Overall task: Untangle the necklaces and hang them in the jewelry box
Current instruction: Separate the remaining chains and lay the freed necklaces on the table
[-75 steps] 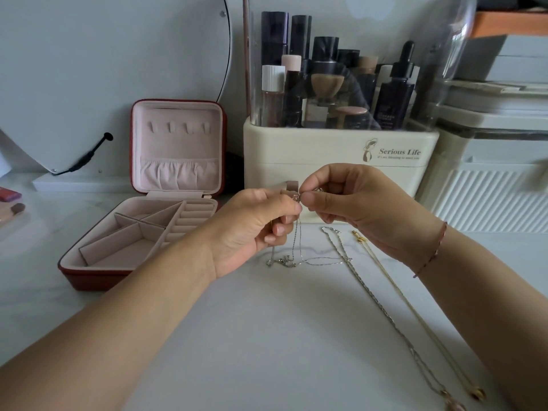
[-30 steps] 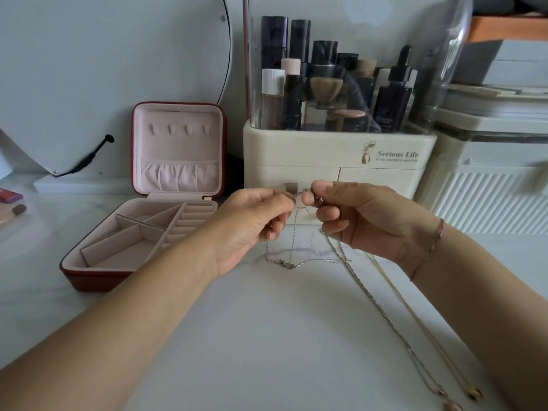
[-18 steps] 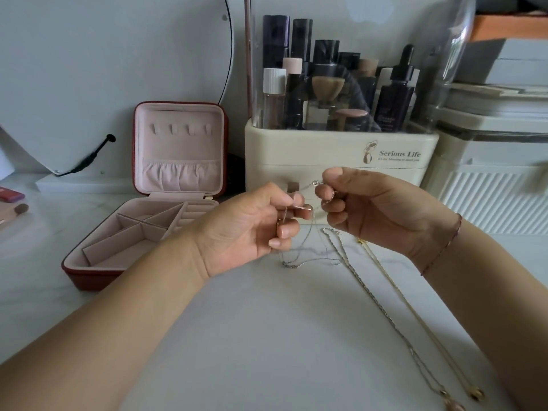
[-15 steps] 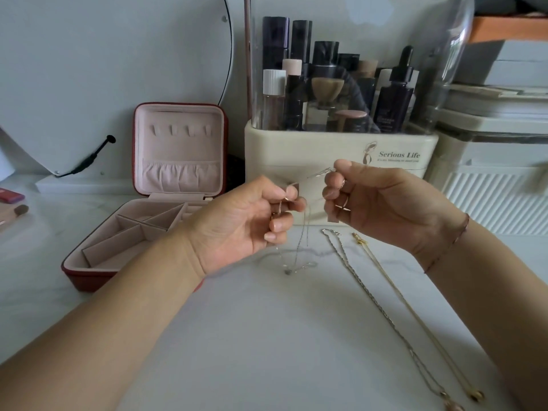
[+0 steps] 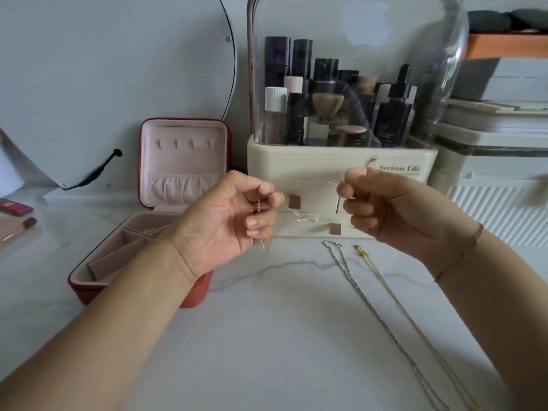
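While left hand [image 5: 225, 223] and right hand [image 5: 397, 212], apart, pinch 1 chain [image 5: 259, 204], it spans between them, probably exposing knots. Box [image 5: 181, 134] stands open.

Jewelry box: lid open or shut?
Open. The lid stands upright, pink lining and four hooks showing; the divided tray lies exposed, partly hidden by the left hand.
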Action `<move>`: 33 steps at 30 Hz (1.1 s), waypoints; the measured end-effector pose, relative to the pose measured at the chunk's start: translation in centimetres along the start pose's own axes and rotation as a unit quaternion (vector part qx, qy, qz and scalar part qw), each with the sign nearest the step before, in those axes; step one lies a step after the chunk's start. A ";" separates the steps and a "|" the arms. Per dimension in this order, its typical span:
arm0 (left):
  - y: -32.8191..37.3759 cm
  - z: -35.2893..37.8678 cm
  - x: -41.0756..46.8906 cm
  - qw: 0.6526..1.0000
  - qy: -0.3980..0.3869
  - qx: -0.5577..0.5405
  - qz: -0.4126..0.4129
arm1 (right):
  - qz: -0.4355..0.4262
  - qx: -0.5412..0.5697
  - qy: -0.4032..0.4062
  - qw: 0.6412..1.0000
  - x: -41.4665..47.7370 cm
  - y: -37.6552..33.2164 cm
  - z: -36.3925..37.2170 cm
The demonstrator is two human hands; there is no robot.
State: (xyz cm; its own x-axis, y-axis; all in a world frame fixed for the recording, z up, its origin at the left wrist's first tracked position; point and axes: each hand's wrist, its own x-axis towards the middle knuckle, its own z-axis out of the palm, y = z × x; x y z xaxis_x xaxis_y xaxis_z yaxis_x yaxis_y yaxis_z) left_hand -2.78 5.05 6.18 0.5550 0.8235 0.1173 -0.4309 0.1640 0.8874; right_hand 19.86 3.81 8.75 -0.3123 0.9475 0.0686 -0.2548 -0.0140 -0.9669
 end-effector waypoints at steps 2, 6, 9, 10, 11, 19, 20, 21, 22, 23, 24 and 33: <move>0.3 -0.2 0.0 1.000 0.024 -0.015 0.011 | -0.014 -0.129 0.036 0.991 0.0 0.2 -0.2; 0.4 -0.6 0.1 0.997 0.076 -0.023 0.006 | -0.028 -0.234 0.052 0.971 -0.3 0.3 0.1; 0.4 -0.6 0.1 0.989 0.141 0.051 -0.009 | -0.062 -0.313 0.101 0.942 -0.1 0.4 -0.1; 0.5 -0.6 0.0 0.984 0.158 0.076 -0.013 | -0.073 -0.325 0.112 0.936 -0.1 0.4 -0.2; 0.5 -0.6 -0.1 0.981 0.169 0.097 -0.016 | -0.082 -0.327 0.119 0.934 0.0 0.3 -0.3; -0.2 -0.7 -0.4 0.940 0.181 0.289 0.006 | -0.122 -0.124 0.060 0.983 -0.4 -0.7 -0.3; -0.3 -0.7 -0.2 0.932 0.193 0.307 0.005 | -0.129 -0.097 0.049 0.986 -0.4 -0.7 -0.2; -0.5 -0.7 -0.1 0.924 0.204 0.323 0.005 | -0.134 -0.077 0.038 0.987 -0.4 -0.7 0.0; -0.7 -0.7 0.0 0.916 0.216 0.339 0.007 | -0.137 -0.063 0.025 0.988 -0.4 -0.6 0.1; -1.0 -0.7 0.1 0.908 0.223 0.355 0.011 | -0.140 -0.053 0.011 0.989 -0.4 -0.5 0.3; -1.2 -0.7 0.1 0.902 0.227 0.368 0.014 | -0.141 -0.045 -0.001 0.989 -0.4 -0.4 0.4; -1.7 -0.2 0.2 0.879 0.240 0.411 0.020 | -0.122 -0.163 -0.060 0.977 -0.3 1.1 1.5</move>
State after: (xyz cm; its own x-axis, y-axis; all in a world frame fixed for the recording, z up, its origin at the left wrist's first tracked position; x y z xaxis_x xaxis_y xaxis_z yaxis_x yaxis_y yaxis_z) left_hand -2.05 5.07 4.59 0.1013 0.9866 0.1282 0.3259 -0.1547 0.9327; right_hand 18.28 3.02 8.06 -0.3884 0.8652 0.3171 -0.0357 0.3298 -0.9434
